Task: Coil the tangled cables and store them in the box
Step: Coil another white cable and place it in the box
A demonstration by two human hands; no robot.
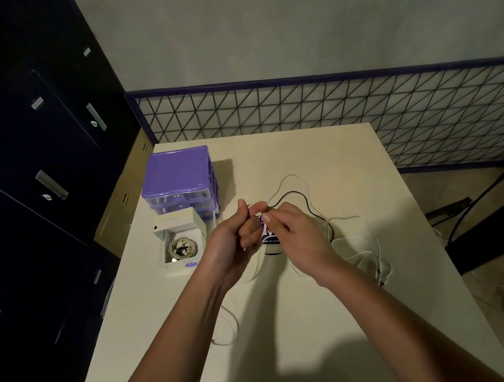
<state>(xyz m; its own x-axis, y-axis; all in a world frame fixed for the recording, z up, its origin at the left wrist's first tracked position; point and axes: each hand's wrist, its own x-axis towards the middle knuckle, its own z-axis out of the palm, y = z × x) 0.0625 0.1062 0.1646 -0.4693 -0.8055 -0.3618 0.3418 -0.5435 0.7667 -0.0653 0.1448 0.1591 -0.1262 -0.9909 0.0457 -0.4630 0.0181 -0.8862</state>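
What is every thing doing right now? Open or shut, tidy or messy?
Small white cardboard box: open, coiled cable inside.
Purple plastic drawer unit: drawers shut.
Thin black cable: loose, one end pinched.
Thin white cables: tangled on table.
Left hand: gripping cable.
Right hand: pinching cable.

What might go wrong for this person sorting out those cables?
The black cable in both hands (left hand, right hand) crosses the white cables, so pulling may tighten the tangle. A white strand near the table's front edge might slide off. The small box already holds a coil, so space looks tight.
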